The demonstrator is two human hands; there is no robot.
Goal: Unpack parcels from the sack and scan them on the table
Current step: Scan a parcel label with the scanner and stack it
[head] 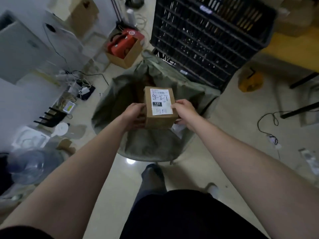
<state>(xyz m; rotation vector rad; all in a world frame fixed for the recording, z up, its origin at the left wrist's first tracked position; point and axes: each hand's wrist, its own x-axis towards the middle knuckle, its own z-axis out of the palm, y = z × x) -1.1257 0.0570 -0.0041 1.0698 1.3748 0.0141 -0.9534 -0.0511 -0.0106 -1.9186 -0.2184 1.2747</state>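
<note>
**Over the sack [155, 145]: one parcel [159, 116] held clear**

Above the open mouth of the grey-green sack, on my feed, a brown cardboard parcel is held up off the cloth with its top face turned to the camera. A white label [161, 102] covers most of that face. I can read a barcode strip, handwritten marks and a dark patch printed 122.

Both hands are grasping the parcel. The left hand [133, 112] grips its left side, fingers curled against the cardboard. The right hand [183, 109] grips the right side, thumb lying on the label's right edge and fingers tucked under the lower corner. Both forearms reach forward from the bottom of the view.

The sack stands on the pale glossy floor [120, 178], its rim slumped outward. More brown cardboard shows dimly inside it behind the parcel, too dark for me to count.

Right behind the sack rises a black lattice crate [207, 40]. Left of the crate sits an open cardboard box [127, 61] holding something red. At far right a yellow-topped surface [293, 52] on dark legs stands well apart from the parcel. Loose cables trail over the floor on both sides.
</note>
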